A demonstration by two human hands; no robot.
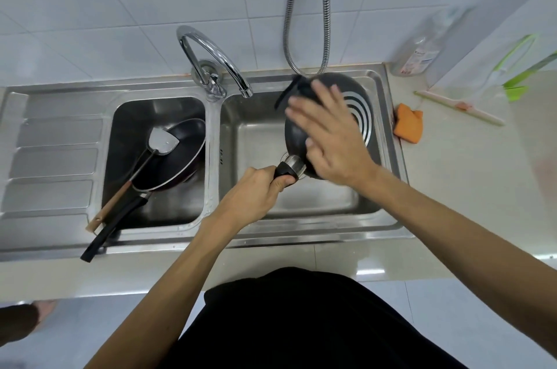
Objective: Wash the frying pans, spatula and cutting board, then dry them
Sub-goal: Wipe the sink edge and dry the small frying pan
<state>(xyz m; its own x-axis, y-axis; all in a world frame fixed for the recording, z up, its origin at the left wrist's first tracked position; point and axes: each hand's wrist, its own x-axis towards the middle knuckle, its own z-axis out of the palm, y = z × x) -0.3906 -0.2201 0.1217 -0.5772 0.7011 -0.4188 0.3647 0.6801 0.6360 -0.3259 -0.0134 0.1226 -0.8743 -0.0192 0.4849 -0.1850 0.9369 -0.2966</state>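
A black frying pan [358,103] is held bottom-up over the right sink basin [259,133]. My left hand [256,194] grips its black handle near the metal collar. My right hand [328,133] lies flat with straight fingers on the pan's underside, slightly blurred. A second black frying pan [184,164] leans in the left basin [156,206], its handle sticking out over the front rim. A metal spatula [161,141] with a wooden handle rests inside that pan. No cutting board is in view.
The chrome tap [211,67] points over the divider between the basins. A metal hose [304,22] hangs behind the right basin. On the counter at the right lie an orange sponge [408,124], a clear bottle [422,49] and green-white items [518,73]. A ribbed drainboard [51,164] lies at the left.
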